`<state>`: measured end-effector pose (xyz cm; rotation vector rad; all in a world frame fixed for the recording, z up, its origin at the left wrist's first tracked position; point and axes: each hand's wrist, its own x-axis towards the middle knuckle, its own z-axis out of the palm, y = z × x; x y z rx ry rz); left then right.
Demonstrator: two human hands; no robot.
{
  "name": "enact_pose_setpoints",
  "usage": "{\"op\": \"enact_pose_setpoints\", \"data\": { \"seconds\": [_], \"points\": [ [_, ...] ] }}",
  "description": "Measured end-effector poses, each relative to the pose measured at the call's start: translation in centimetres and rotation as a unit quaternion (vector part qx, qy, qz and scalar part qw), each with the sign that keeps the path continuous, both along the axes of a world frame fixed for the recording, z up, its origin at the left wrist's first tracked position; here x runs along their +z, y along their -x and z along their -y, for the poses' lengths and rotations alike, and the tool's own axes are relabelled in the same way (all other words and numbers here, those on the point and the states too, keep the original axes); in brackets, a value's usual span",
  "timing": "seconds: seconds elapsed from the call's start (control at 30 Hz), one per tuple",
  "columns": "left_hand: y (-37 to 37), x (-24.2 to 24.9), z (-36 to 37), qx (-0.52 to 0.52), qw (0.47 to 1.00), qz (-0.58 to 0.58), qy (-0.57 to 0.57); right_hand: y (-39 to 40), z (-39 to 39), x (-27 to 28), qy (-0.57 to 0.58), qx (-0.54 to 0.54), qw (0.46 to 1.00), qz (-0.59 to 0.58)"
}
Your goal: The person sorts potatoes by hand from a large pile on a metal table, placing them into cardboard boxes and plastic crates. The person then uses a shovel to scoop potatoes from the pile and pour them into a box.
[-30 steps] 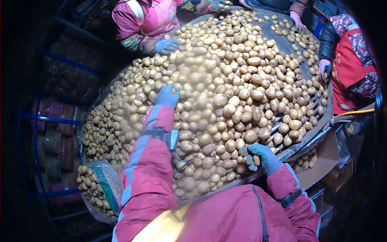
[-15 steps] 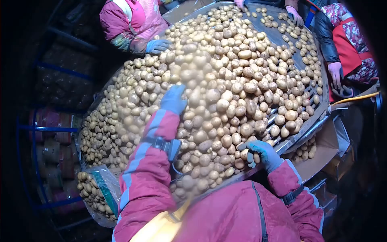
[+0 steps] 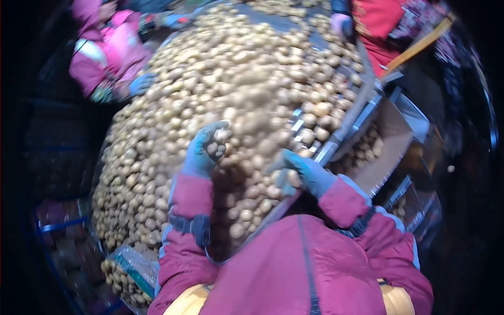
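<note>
A large heap of potatoes (image 3: 157, 152) spreads over the sorting table in front of me. My left hand (image 3: 201, 152), in a blue-grey glove, is raised over the heap with its fingers curled around a pale potato (image 3: 221, 135). Close to the table's near edge, my right hand (image 3: 310, 173) wears the same kind of glove. Its fingers are bent around a potato (image 3: 294, 179), though motion blur softens the grip. Between my hands lie more potatoes, partly in shadow.
A metal rim (image 3: 341, 134) borders the table on the right, beside a cardboard box (image 3: 391, 139) with potatoes. At lower left stands a plastic-lined bag (image 3: 134, 270) of potatoes. A co-worker in pink (image 3: 113, 52) is across at left; another in red (image 3: 375, 31) is at upper right.
The view has shifted, so the table and co-workers sit differently. My left hand has drawn nearer and curled around a potato. My right hand has come closer to the left.
</note>
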<state>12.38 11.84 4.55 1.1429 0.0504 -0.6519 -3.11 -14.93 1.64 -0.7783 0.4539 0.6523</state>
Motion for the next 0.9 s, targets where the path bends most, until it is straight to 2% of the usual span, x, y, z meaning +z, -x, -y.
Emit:
{"op": "enact_pose_setpoints", "data": {
  "seconds": [0.03,0.07,0.13,0.17,0.2,0.27,0.3,0.37,0.4,0.47,0.5,0.6,0.73,0.77,0.83,0.9],
  "points": [
    [1.8,0.7,2.4,-0.027,0.999,0.019,-0.042,0.1,0.9,0.9,-0.025,0.064,0.997,0.037],
    [3.4,0.7,5.0,-0.042,0.999,0.022,-0.023,0.7,1.3,-0.5,-0.064,0.067,0.994,0.058],
    [6.2,1.4,8.9,-0.091,0.994,0.001,-0.052,2.3,1.7,1.3,-0.006,0.009,0.999,0.042],
    [9.2,1.4,11.6,-0.108,0.978,0.106,-0.141,3.2,2.0,0.3,-0.009,-0.05,0.997,0.056],
    [12.5,1.4,15.1,-0.131,0.942,0.218,-0.22,4.1,2.5,-0.7,-0.012,-0.106,0.992,0.073],
    [14.7,0.5,17.2,-0.153,0.816,0.474,-0.292,6.8,4.2,3.3,-0.051,-0.178,0.979,0.083],
    [15.6,1.0,18.5,-0.17,0.788,0.513,-0.296,8.1,4.9,2.1,-0.045,-0.189,0.981,0.02],
    [16.8,1.8,21.0,-0.211,0.714,0.593,-0.308,10.2,6.3,-0.8,-0.128,-0.207,0.968,0.058],
    [17.6,2.2,22.1,-0.226,0.707,0.597,-0.306,11.9,7.3,-1.9,-0.146,-0.226,0.96,0.084],
    [19.2,2.8,24.7,-0.258,0.692,0.606,-0.296,14.3,8.9,-4.3,-0.274,-0.215,0.932,0.099],
    [20.0,3.0,25.6,-0.306,0.675,0.603,-0.296,15.7,9.9,-4.9,-0.334,-0.21,0.912,0.109],
    [23.2,3.6,28.6,-0.378,0.678,0.576,-0.258,21.3,12.3,-4.9,-0.157,-0.272,0.94,0.133],
    [26.3,3.8,31.3,-0.426,0.727,0.515,-0.16,26.4,15.6,3.0,-0.132,-0.392,0.91,0.011],
    [26.4,3.7,31.8,-0.422,0.725,0.526,-0.142,28.2,16.3,-2.4,-0.066,-0.402,0.913,0.017],
    [26.8,2.9,32.5,-0.41,0.741,0.513,-0.137,31.5,19.2,2.4,0.013,-0.44,0.897,0.052],
    [26.8,2.0,32.7,-0.398,0.751,0.507,-0.145,35.1,22.1,3.2,0.082,-0.504,0.857,0.063]
  ]
}}
